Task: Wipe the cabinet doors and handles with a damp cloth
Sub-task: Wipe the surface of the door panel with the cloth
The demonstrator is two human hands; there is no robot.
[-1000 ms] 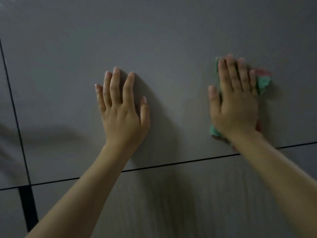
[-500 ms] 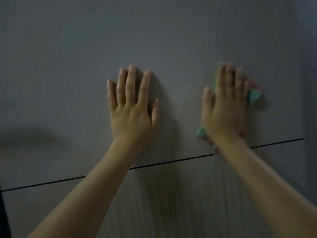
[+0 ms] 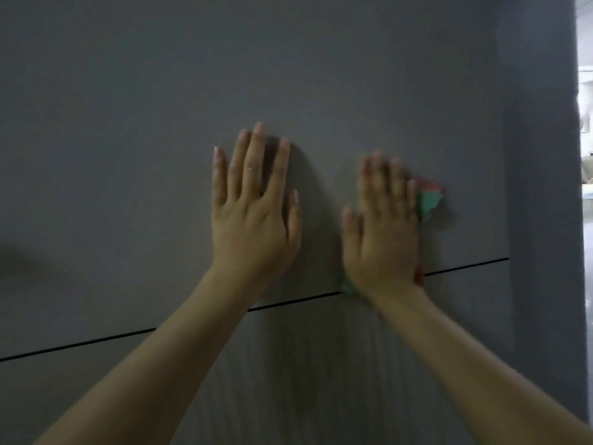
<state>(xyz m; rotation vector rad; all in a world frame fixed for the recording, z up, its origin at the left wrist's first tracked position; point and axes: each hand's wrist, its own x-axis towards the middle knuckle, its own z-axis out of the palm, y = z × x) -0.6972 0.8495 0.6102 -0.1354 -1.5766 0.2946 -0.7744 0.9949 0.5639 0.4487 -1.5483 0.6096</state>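
Note:
A flat grey cabinet door [image 3: 160, 123] fills the view. My left hand [image 3: 253, 216] lies flat on it with straight fingers. Just to its right, my right hand [image 3: 382, 232] presses a green and red cloth [image 3: 430, 200] against the door with straight fingers. Most of the cloth is hidden under the palm; corners stick out at the upper right and below the wrist. The right hand is blurred. No handle is in view.
A thin dark gap [image 3: 465, 266] runs slanting across below the hands, with a lower grey panel [image 3: 321, 380] beneath it. The cabinet's right side edge [image 3: 542, 220] stands at the far right, with a bright room [image 3: 587, 155] beyond it.
The view has swung to the right, bringing the cabinet's right edge into sight. My right hand with the cloth has slid down and left, closer to my left hand and the gap.

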